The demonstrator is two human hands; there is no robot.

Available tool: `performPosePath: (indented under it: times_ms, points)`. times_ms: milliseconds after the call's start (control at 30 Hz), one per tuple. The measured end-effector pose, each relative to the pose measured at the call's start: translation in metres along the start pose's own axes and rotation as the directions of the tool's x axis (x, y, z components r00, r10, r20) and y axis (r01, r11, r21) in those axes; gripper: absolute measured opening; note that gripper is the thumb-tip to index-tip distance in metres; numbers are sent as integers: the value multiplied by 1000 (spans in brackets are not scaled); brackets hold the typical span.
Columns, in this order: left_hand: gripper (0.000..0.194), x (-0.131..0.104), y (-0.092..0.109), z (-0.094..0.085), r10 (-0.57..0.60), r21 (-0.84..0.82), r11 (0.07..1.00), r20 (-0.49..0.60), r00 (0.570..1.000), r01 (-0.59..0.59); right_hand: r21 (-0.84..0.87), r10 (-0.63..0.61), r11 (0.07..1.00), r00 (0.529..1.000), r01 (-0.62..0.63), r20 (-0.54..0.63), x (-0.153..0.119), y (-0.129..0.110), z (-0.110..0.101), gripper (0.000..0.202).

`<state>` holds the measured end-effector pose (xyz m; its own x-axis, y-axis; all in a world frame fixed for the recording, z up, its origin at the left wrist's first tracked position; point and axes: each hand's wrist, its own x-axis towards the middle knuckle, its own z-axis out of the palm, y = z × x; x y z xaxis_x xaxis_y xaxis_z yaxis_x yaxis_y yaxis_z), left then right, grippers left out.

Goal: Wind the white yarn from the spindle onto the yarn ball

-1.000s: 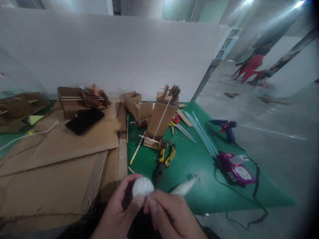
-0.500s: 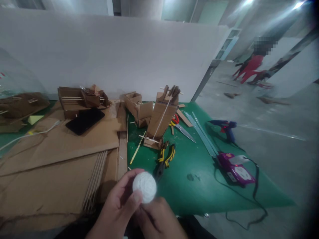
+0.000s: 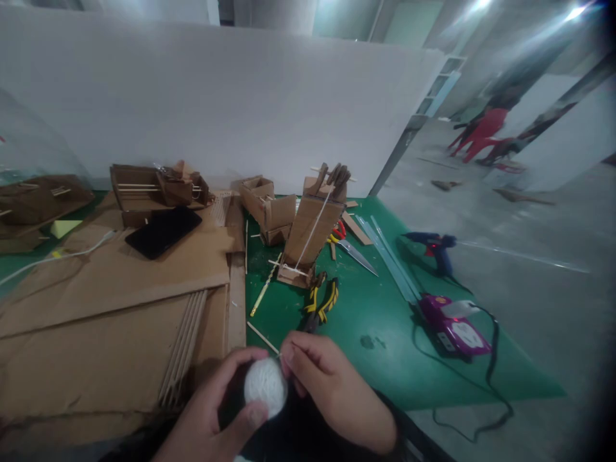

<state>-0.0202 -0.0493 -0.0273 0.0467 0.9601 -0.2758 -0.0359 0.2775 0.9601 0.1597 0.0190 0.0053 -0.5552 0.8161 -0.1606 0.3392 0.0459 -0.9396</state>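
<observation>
A ball of white string [image 3: 265, 387] sits in my left hand [image 3: 226, 398], fingers behind it and thumb on its front, low over the table's near edge. Just to its right, my right hand [image 3: 327, 378] is closed in a pinch. A short bit of the string shows between the ball and those fingertips; its end is hidden. Beyond my hands lie pliers [image 3: 322, 301] with yellow and black handles, partly covered by my right hand. Behind them stands a cardboard model [image 3: 312, 231] with a white string down its front and sticks through its top and bottom.
Cardboard sheets [image 3: 115, 346], a black phone [image 3: 163, 232] and thin sticks [image 3: 185, 346] cover the left side. Scissors [image 3: 356, 255], a drill bit [image 3: 265, 285], a glue gun [image 3: 436, 247] and a purple power strip [image 3: 455, 327] with a cable lie on the green table [image 3: 385, 372].
My right hand has come up from beneath the ball to its right side, pinching the string. My left hand and the ball have shifted slightly left and down.
</observation>
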Motion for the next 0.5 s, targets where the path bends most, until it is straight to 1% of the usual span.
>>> performPosePath:
  times_ms: [67,133,167,200,233,300,400,433,467,500]
  points:
    - [45,5,-3,3,33,47,998,-84,996,-29,-60,-46,997,995,41,-84,-6,-3,9,38]
    - [43,11,-5,4,50,44,998,-128,990,-44,-137,-104,987,981,81,-165,-11,-2,22,36]
    - [43,13,-5,5,59,32,998,-136,989,-55,-164,-132,981,975,102,-180,-14,1,30,34]
    - [42,15,-5,5,67,16,998,-139,988,-65,-178,-152,976,974,121,-169,-15,5,37,33]
    - [41,16,-5,4,75,-2,997,-138,988,-76,-181,-183,971,976,159,-121,-16,10,45,33]
    - [41,14,-6,3,64,-68,995,-113,992,-72,-195,-221,960,972,202,-85,-15,23,59,37]
    - [49,8,-10,1,-3,-240,971,-26,1000,-3,-232,-201,959,970,165,-138,-11,37,73,41]
    - [52,5,-11,1,-29,-298,954,2,1000,28,-239,-187,959,972,150,-140,-10,39,74,40]
    - [54,3,-12,1,-52,-350,935,23,998,57,-239,-184,959,977,155,-105,-9,40,72,38]
    - [55,1,-13,1,-67,-391,917,45,997,79,-234,-194,956,980,180,-42,-11,39,66,37]
